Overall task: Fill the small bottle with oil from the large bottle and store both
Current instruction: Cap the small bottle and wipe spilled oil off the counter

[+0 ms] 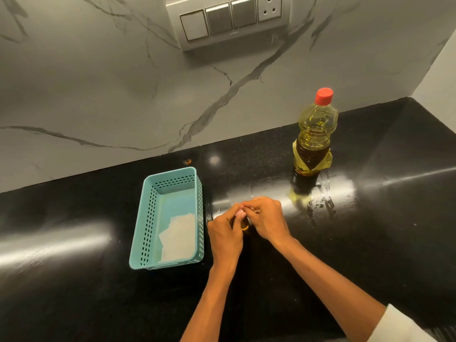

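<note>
Singly: basket (146, 225), large bottle (314, 134), small bottle (245, 227) held by left hand (225, 234), right hand (268, 218).

Nothing legible on large bottle (315, 129); switch plate (228, 22) mark too small

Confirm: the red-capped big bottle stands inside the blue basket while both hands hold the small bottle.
Not inside. The head view shows the big bottle on the counter, right of the basket. Its cap is red, and the left hand and right hand hold the small bottle.
</note>
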Demonstrator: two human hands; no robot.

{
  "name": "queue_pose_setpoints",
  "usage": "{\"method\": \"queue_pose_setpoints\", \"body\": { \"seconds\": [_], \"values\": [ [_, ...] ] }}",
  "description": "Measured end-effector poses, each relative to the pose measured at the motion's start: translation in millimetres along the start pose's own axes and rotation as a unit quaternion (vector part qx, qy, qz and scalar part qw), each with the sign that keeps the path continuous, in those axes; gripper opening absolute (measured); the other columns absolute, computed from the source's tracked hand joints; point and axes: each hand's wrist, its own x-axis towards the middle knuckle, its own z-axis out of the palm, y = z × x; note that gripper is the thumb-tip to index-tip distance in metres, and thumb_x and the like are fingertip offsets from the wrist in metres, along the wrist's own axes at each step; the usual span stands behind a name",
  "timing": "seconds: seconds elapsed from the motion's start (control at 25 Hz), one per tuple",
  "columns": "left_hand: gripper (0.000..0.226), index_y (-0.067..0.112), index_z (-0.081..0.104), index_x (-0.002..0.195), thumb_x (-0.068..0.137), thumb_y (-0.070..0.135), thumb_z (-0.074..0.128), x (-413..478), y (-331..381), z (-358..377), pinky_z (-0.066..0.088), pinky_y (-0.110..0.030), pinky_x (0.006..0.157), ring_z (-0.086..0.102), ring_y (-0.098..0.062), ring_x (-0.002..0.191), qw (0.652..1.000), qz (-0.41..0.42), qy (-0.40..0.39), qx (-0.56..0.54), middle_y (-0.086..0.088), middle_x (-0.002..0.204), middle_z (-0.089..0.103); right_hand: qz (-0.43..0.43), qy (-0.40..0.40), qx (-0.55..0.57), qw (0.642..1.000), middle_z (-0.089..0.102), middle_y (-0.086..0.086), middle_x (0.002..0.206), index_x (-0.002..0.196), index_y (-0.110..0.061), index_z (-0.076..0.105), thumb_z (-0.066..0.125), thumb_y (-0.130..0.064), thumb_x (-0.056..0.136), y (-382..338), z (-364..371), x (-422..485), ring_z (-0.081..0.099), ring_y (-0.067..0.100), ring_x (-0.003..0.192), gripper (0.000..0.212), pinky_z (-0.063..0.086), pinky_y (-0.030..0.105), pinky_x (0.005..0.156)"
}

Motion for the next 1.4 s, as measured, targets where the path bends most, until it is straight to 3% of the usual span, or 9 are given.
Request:
{"method": "queue_pose_setpoints", "body": {
  "seconds": [0.24, 0.32, 0.48, 0.56, 0.64, 0.8, 1.0, 1.16, 1.4],
  "values": [
    [0.026, 0.021, 0.068, 0.12, 0.095, 0.014, 0.068, 0.9, -7.4, -2.7, 0.045, 0.002, 0.071, 0.061, 0.025, 0.078, 0.998, -0.026, -0.032, -0.043, 0.018, 0.094, 0.068, 0.015, 0.013, 0.032, 0.999, 0.071, -0.014, 0.086, 0.097, -0.02, 0.078, 0.075, -0.02, 0.084, 6.9, -0.1, -41.4, 0.066, -0.005, 0.077, 0.013, 0.055, 0.013, 0.072],
    [0.025, 0.02, 0.071, 0.12, 0.096, 0.013, 0.066, 3.3, -9.9, -4.7, 0.046, 0.0, 0.074, 0.062, 0.023, 0.084, 0.996, -0.037, -0.064, -0.052, 0.02, 0.099, 0.069, 0.078, 0.013, 0.096, 0.992, 0.072, -0.013, 0.085, 0.096, -0.025, 0.075, 0.072, -0.02, 0.087, 9.3, 1.0, -45.2, 0.068, -0.002, 0.08, 0.011, 0.057, 0.018, 0.077],
    [0.03, 0.038, 0.062, 0.126, 0.102, 0.02, 0.058, 3.5, -5.8, -8.4, 0.048, -0.005, 0.079, 0.063, 0.014, 0.092, 0.991, -0.043, -0.114, -0.049, 0.026, 0.104, 0.065, 0.217, 0.055, 0.326, 0.918, 0.071, 0.004, 0.1, 0.102, -0.025, 0.07, 0.061, -0.01, 0.093, 8.3, -0.4, -43.2, 0.07, 0.014, 0.093, 0.02, 0.058, 0.032, 0.086],
    [0.034, 0.036, 0.058, 0.134, 0.101, 0.028, 0.058, -0.6, -2.4, -6.2, 0.054, -0.013, 0.082, 0.067, 0.001, 0.091, 0.993, -0.056, -0.093, -0.042, 0.029, 0.097, 0.063, 0.239, 0.048, 0.41, 0.879, 0.07, 0.01, 0.105, 0.1, -0.017, 0.073, 0.058, -0.007, 0.094, 6.1, -1.1, -42.3, 0.068, 0.02, 0.1, 0.019, 0.056, 0.033, 0.089],
    [0.035, 0.027, 0.063, 0.132, 0.098, 0.031, 0.063, -3.2, -1.8, -1.9, 0.057, -0.023, 0.09, 0.068, -0.004, 0.1, 0.996, -0.06, -0.046, -0.037, 0.023, 0.11, 0.067, 0.25, 0.042, 0.449, 0.857, 0.07, 0.012, 0.106, 0.101, -0.014, 0.072, 0.063, -0.013, 0.092, 4.6, 0.7, -42.3, 0.068, 0.024, 0.102, 0.013, 0.055, 0.035, 0.092],
    [0.024, 0.021, 0.074, 0.116, 0.094, 0.025, 0.07, -1.6, -4.3, 2.6, 0.061, -0.031, 0.086, 0.071, 0.001, 0.091, 0.996, -0.074, -0.007, -0.052, 0.013, 0.099, 0.074, 0.236, 0.067, 0.347, 0.905, 0.072, 0.001, 0.099, 0.101, -0.021, 0.069, 0.074, -0.018, 0.085, 5.6, 7.9, -40.7, 0.072, 0.014, 0.091, 0.017, 0.058, 0.036, 0.088],
    [0.018, 0.026, 0.072, 0.113, 0.098, 0.021, 0.064, -1.4, -7.2, 2.3, 0.061, -0.025, 0.083, 0.07, 0.004, 0.088, 0.994, -0.074, -0.04, -0.074, 0.015, 0.094, 0.073, 0.143, 0.097, 0.175, 0.969, 0.073, -0.013, 0.092, 0.1, -0.027, 0.075, 0.075, -0.025, 0.084, 3.7, 9.8, -44.6, 0.067, -0.005, 0.088, 0.017, 0.051, 0.009, 0.075],
    [0.017, 0.023, 0.072, 0.111, 0.099, 0.018, 0.063, -0.8, -11.0, -0.5, 0.06, -0.023, 0.079, 0.071, 0.002, 0.087, 0.994, -0.044, -0.059, -0.078, 0.013, 0.091, 0.074, 0.068, 0.096, 0.097, 0.988, 0.073, -0.009, 0.094, 0.102, -0.022, 0.077, 0.073, -0.024, 0.085, 5.5, 10.1, -31.7, 0.067, -0.003, 0.086, 0.018, 0.054, 0.011, 0.073],
    [0.021, 0.023, 0.071, 0.114, 0.099, 0.012, 0.061, -3.2, -5.8, -0.4, 0.051, -0.006, 0.077, 0.067, 0.009, 0.091, 0.996, -0.016, -0.043, -0.074, 0.024, 0.091, 0.069, 0.044, -0.018, 0.042, 0.998, 0.073, -0.01, 0.092, 0.103, -0.023, 0.077, 0.069, -0.023, 0.088, 4.4, -3.9, -4.3, 0.068, 0.0, 0.084, 0.016, 0.054, 0.011, 0.071]
  ]
}}
